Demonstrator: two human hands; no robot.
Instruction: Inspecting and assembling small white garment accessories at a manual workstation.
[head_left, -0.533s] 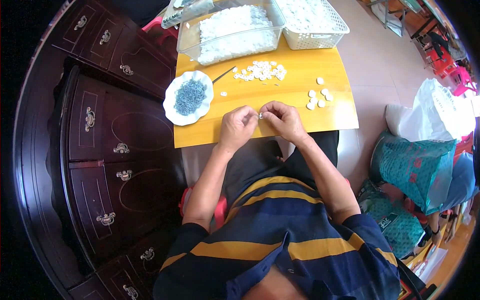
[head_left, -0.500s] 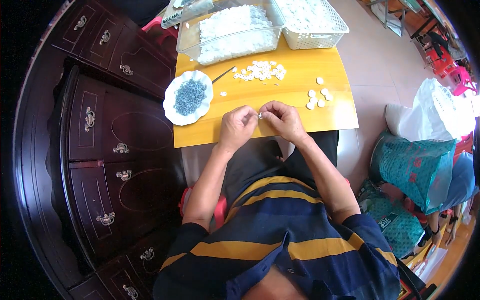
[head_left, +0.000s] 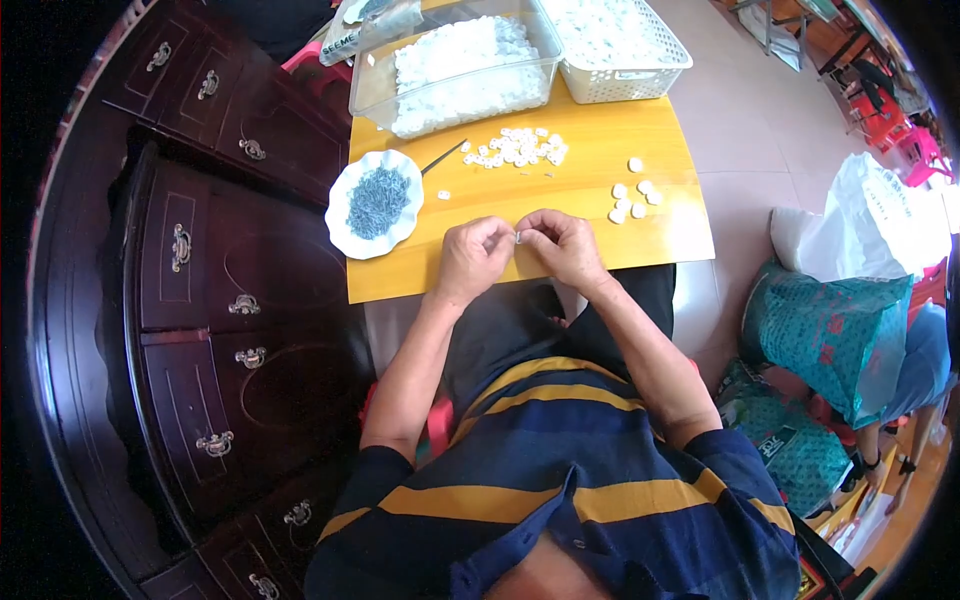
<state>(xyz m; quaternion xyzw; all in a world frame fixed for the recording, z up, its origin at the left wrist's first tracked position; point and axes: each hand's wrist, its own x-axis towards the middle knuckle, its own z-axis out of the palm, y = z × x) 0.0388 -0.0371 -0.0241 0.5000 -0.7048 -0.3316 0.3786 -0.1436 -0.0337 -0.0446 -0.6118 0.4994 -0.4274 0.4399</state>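
A small white piece [head_left: 518,239], as before, sits over the table's [head_left: 580,195] near edge, pinched by the right hand's [head_left: 563,250] fingers; the left hand's [head_left: 473,260] fingertips press together beside it. Left: plate [head_left: 340,237] of grey pins [head_left: 378,203]; right: white discs [head_left: 638,210]; far: tub [head_left: 374,108].

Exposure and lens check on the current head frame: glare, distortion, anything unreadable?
Head view: fisheye bends the dark cabinet, with black corners; head view: white pieces in the clear bin nearly wash out; head view: glare whitens the right side of the white bag; head view: the small piece at the right hand's fingertips is too small to make out.
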